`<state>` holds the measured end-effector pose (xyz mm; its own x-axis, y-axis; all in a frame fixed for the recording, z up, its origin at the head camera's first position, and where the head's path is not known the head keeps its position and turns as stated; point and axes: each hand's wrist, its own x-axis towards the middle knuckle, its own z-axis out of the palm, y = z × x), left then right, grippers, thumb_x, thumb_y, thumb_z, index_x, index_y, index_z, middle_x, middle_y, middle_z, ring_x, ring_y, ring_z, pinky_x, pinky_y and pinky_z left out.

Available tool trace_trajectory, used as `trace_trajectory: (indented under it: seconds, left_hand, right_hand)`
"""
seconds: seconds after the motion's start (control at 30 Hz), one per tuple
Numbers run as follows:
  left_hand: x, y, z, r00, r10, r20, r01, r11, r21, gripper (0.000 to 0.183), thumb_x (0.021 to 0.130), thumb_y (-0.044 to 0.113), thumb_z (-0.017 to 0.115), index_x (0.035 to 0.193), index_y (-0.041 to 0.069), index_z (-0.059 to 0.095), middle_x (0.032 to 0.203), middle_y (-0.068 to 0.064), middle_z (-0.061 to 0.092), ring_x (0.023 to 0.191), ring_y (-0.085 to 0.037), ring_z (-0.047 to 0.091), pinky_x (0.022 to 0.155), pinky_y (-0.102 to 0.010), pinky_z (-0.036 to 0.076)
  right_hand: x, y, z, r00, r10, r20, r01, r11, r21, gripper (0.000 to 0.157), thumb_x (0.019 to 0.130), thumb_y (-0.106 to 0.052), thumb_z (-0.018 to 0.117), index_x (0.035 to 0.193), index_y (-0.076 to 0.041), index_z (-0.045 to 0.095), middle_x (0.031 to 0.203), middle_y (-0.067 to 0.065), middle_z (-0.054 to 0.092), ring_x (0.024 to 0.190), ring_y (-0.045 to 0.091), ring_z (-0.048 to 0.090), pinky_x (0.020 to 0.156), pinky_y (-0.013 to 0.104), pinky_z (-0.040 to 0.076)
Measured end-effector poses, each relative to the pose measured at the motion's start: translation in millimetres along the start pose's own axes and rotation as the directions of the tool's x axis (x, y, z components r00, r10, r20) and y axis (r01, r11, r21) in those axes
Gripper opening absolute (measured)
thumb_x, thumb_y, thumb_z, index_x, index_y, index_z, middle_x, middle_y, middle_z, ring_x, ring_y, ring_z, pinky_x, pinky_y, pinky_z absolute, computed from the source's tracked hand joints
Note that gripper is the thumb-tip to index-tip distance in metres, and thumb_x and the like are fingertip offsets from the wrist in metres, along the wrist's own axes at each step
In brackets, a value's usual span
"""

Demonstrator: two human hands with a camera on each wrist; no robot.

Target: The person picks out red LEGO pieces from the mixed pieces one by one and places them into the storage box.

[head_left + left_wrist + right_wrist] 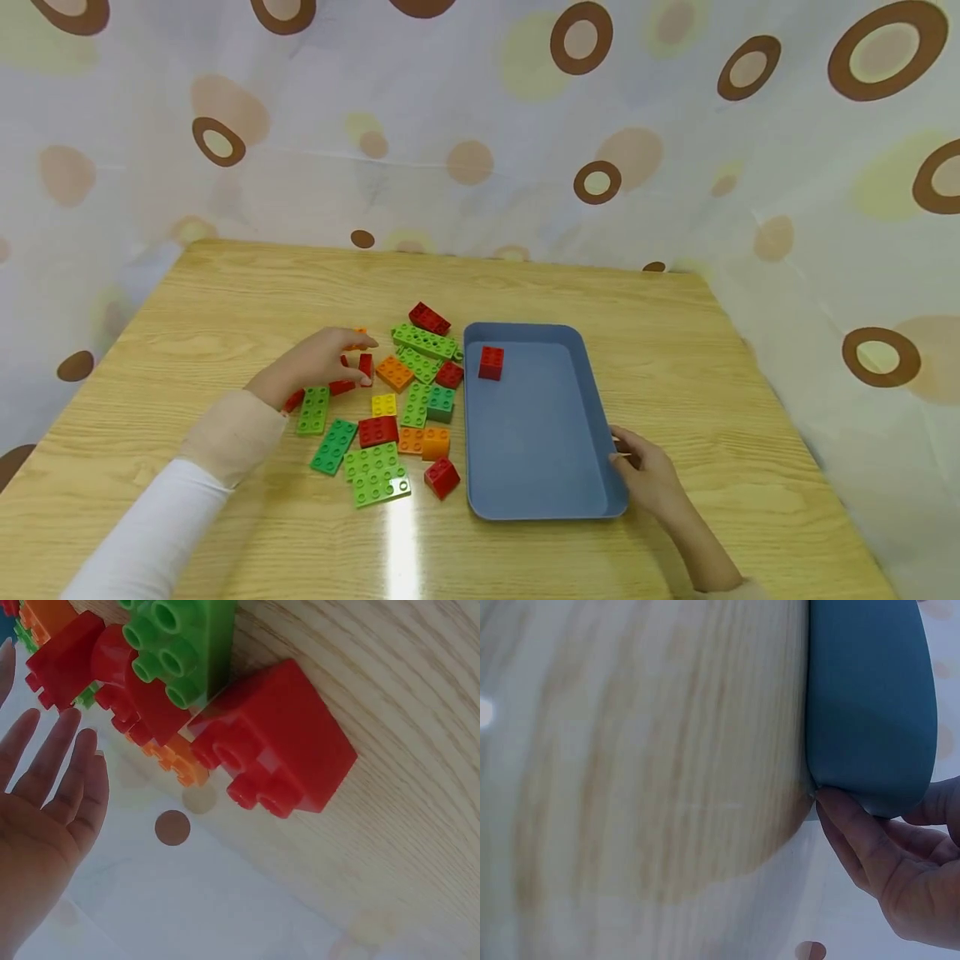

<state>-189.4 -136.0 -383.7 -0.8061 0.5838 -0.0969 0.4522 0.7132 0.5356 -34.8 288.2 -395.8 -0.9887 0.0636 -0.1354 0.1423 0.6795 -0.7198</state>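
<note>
My left hand [318, 362] hovers over the left part of a pile of toy building bricks, fingers extended and thumb apart. Just by its thumb and fingertips stands a small red brick [366, 369]. In the left wrist view the straight fingers are clear of a sloped red brick [281, 739] and a light green brick [184, 649]. My right hand [651, 475] holds the right edge of a blue-grey tray [600, 417]. In the right wrist view its fingertips touch the base of the tray wall [870, 705], with the thumb at the rim. Inside the tray sits one red brick [491, 362].
Left of the tray lie several more bricks, among them an orange brick [395, 373], a yellow brick [384, 405], a dark green brick [334, 447] and a long light green piece [423, 341]. A patterned cloth [480, 125] hangs behind the wooden table [675, 350].
</note>
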Motion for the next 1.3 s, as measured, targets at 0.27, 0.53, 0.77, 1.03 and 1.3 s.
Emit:
trace_trajectory:
  seconds: [0.27, 0.53, 0.77, 1.03, 1.3]
  left_hand:
    - [2.2, -0.6, 5.5, 0.999, 0.052, 0.009, -0.052, 0.996, 0.072, 0.040, 0.078, 0.006, 0.071, 0.115, -0.006, 0.061, 0.110, -0.020, 0.065, 0.081, -0.022, 0.060, 0.076, -0.037, 0.052]
    - [2.7, 1.3, 6.1, 1.000, 0.015, -0.017, -0.014, 0.998, 0.056, 0.038, 0.081, 0.005, 0.067, 0.116, -0.006, 0.060, 0.109, -0.019, 0.065, 0.076, -0.020, 0.057, 0.071, -0.034, 0.050]
    - [3.8, 11.2, -3.0, 0.996, 0.048, -0.077, -0.043, 0.996, 0.076, 0.039, 0.082, 0.005, 0.066, 0.118, -0.006, 0.059, 0.117, -0.021, 0.062, 0.106, -0.034, 0.058, 0.091, -0.046, 0.048]
    - [13.7, 49.1, -12.6, 0.985, 0.115, -0.125, -0.098, 0.987, 0.129, 0.042, 0.083, 0.011, 0.068, 0.121, -0.004, 0.058, 0.120, -0.019, 0.061, 0.111, -0.035, 0.055, 0.096, -0.047, 0.045]
    - [38.3, 86.9, 5.3, 0.976, 0.202, -0.086, -0.190, 0.973, 0.130, 0.042, 0.084, 0.017, 0.068, 0.122, 0.001, 0.059, 0.123, -0.014, 0.060, 0.115, -0.030, 0.055, 0.099, -0.042, 0.044]
  right_hand:
    - [-1, 1, 1.7, 1.000, 0.017, 0.013, -0.017, 1.000, 0.005, 0.041, 0.089, 0.004, 0.049, 0.130, 0.010, 0.046, 0.113, 0.028, 0.059, 0.101, 0.035, 0.061, 0.077, 0.026, 0.051]
    - [-1, -1, 0.7, 1.000, 0.010, 0.005, -0.010, 1.000, 0.001, 0.041, 0.089, 0.005, 0.048, 0.130, 0.010, 0.046, 0.113, 0.029, 0.059, 0.101, 0.035, 0.061, 0.077, 0.027, 0.051]
    - [-2, -1, 0.5, 1.000, 0.025, 0.012, -0.025, 1.000, 0.009, 0.042, 0.090, 0.004, 0.048, 0.131, 0.010, 0.045, 0.114, 0.028, 0.058, 0.101, 0.034, 0.060, 0.075, 0.022, 0.050]
    - [-1, 0, -0.3, 1.000, 0.005, 0.021, -0.005, 1.000, 0.001, 0.042, 0.091, 0.003, 0.048, 0.132, 0.010, 0.044, 0.117, 0.029, 0.057, 0.105, 0.037, 0.059, 0.081, 0.034, 0.052]
    - [-2, -1, -1.5, 1.000, 0.006, 0.017, -0.006, 1.000, 0.006, 0.042, 0.091, 0.004, 0.048, 0.132, 0.010, 0.044, 0.116, 0.029, 0.058, 0.106, 0.037, 0.058, 0.082, 0.034, 0.052]
